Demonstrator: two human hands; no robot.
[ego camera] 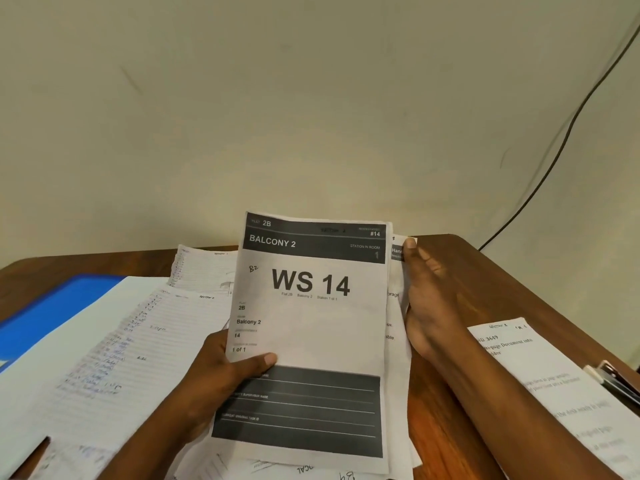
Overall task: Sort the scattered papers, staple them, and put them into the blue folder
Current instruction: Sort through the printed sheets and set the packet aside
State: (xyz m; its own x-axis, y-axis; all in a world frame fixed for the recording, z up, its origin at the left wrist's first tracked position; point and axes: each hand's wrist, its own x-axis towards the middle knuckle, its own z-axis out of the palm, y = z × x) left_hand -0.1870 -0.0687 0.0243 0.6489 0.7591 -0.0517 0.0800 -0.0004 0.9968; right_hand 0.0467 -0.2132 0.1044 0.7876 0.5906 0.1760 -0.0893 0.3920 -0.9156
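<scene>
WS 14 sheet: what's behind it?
Behind the white printed WS 14 sheet at least one more printed page pokes out right, against the right hand. How many pages and their text: covered.

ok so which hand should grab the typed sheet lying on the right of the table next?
Right, probably. The right hand only rests flat against the edge of the stack, and the typed sheet lies just beside that forearm. The left hand grips the stack from the far side, thumb on the front page.
</scene>
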